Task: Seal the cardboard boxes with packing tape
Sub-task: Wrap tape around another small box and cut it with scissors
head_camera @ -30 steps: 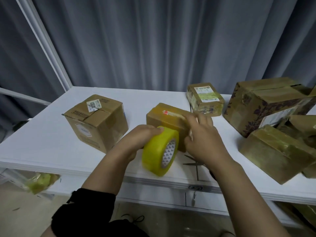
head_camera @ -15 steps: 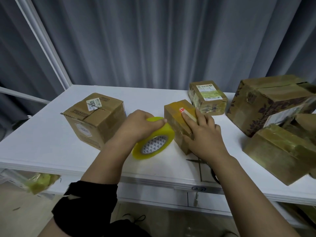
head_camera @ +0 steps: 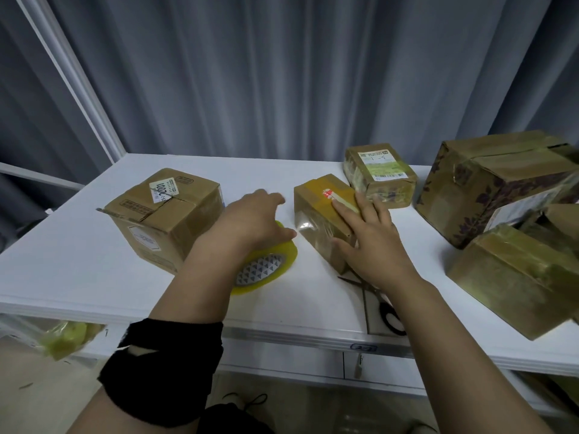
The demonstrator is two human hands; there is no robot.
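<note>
A small cardboard box [head_camera: 316, 214] with yellowish tape and a red-and-white sticker on top stands mid-table. My right hand [head_camera: 368, 242] lies over its near right corner, fingers spread across the top and thumb on the shiny taped side face. To the left, a yellow tape roll [head_camera: 266, 269] rests tilted on the white table [head_camera: 78, 252]. My left hand [head_camera: 250, 220] covers the roll, thumb on its rim, fingers stretched forward and blurred.
A bigger labelled box [head_camera: 163, 214] stands at the left. A small taped box [head_camera: 379, 173] sits behind, and several larger boxes [head_camera: 495, 183] crowd the right side. Black-handled scissors [head_camera: 376, 296] lie by the front edge under my right wrist. Grey curtains hang behind the table.
My left hand has lowered the tape roll from beside the box down onto the table. The small box has been turned and moved slightly right under my right hand.
</note>
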